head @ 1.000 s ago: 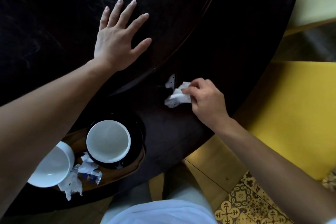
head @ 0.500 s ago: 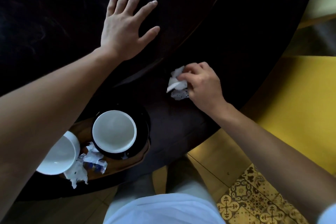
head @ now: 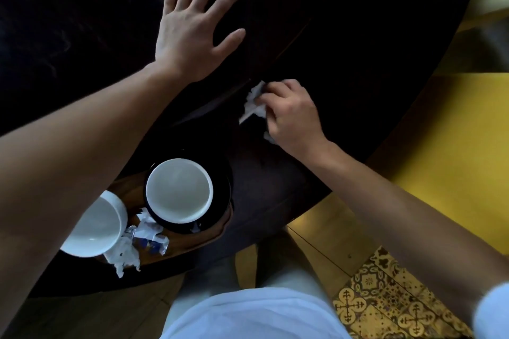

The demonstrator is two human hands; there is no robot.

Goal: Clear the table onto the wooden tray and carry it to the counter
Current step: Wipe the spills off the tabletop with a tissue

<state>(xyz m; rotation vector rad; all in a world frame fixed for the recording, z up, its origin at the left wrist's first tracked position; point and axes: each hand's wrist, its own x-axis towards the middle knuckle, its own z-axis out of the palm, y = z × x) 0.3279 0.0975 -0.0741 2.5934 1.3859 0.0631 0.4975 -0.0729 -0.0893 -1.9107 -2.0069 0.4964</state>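
Right hand is closed on the crumpled napkin; left hand lies flat, open, empty on the counter. Wooden tray sits near-left of the napkin, so the right hand must carry it that way.

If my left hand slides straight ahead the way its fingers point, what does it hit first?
Nothing that shows. The left hand lies flat with fingers spread on the dark table, and the surface ahead looks bare up to the frame's top edge, though it is very dark there.

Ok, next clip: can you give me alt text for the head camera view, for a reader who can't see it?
Seen from above, a person's right hand pinches a crumpled white napkin on a dark table while the left hand lies flat, fingers spread. Near the table's edge, a wooden tray holds two white cups and crumpled wrappers.
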